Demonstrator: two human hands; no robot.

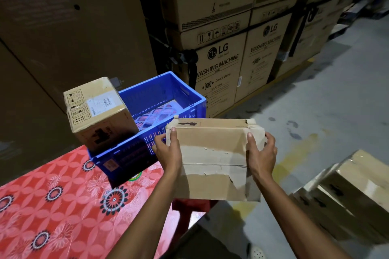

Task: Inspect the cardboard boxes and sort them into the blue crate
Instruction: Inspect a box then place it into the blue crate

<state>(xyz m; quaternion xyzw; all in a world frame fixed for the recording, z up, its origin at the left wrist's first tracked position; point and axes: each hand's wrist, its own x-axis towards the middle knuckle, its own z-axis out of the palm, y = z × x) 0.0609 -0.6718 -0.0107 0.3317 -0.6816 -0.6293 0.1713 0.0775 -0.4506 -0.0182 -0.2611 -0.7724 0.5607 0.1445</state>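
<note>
I hold a worn cardboard box (212, 160) with torn tape in the air, just in front of the blue crate (185, 94) and past the table's right edge. My left hand (168, 151) grips its left side, thumb on top. My right hand (262, 153) grips its right side the same way. The blue crate stands on the table with a slotted floor showing. A second cardboard box (99, 111) with a white label sits in the crate's left end, rising above the rim.
A red flowered tablecloth (59, 202) covers the table at the lower left. Several cardboard boxes (347, 193) lie stacked on the concrete floor at the lower right. Tall strapped washing-machine cartons (221, 65) stand close behind the crate.
</note>
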